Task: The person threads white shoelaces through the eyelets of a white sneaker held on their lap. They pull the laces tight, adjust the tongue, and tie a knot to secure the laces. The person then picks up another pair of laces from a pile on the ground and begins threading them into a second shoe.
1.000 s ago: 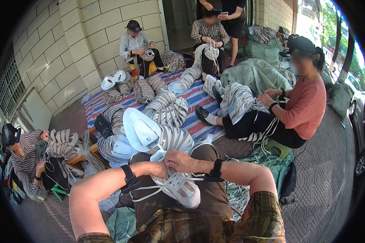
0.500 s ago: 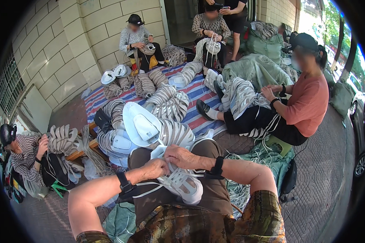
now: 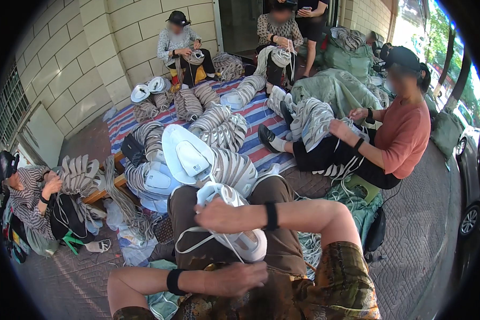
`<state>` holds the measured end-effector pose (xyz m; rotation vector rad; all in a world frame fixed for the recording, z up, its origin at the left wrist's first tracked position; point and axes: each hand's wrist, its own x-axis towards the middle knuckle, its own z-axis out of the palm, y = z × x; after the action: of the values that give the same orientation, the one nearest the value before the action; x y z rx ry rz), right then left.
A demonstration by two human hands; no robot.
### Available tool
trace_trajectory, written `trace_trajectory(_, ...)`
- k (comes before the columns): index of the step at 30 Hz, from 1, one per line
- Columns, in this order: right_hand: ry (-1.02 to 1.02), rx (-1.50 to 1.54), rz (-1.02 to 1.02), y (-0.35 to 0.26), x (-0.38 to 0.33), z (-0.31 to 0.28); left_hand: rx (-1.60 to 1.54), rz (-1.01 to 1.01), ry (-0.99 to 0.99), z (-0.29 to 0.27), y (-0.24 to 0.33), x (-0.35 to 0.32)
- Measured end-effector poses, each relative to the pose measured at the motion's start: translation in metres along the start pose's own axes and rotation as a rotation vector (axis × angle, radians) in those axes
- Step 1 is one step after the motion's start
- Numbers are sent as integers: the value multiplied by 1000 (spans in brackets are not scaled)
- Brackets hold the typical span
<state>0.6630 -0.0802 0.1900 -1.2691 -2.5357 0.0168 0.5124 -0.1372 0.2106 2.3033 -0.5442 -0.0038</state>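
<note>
A pale, laced shoe [image 3: 255, 244] rests on the person's lap, its toe toward the body. The right hand [image 3: 221, 215] curls over its lacing and the left hand [image 3: 238, 278] sits low, near the toe, where a lace runs down; I cannot tell whether either grips anything. Beyond the knees lies a stack of nested shoe uppers [image 3: 232, 173].

Clock centred on the shoe [image 3: 253, 242]. 12: shoe stack [image 3: 234, 173] blocks, just beyond. 11: white upper [image 3: 186, 154] juts up. Right hand [image 3: 221, 215] covers the top; its forearm [image 3: 304, 214] bars 2–3. 4: room over the right thigh, under that forearm. 8: lace loop [image 3: 177, 242] in the way. 6: left hand [image 3: 237, 278] blocks. 10: open over the left knee.
</note>
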Motion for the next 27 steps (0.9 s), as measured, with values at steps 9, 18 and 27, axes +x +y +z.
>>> trace_trajectory(9, 113, 870, -287, -98, 136, 4, -299, 166, 121, -20, 44, 15)
trace_trajectory(18, 278, 913, 476, 68, -37, -66, -236, -237, 1064, -183, -56, -4)
trace_trajectory(27, -7, 860, 723, 39, -154, -40, -142, -793, 759, -70, -82, -72)
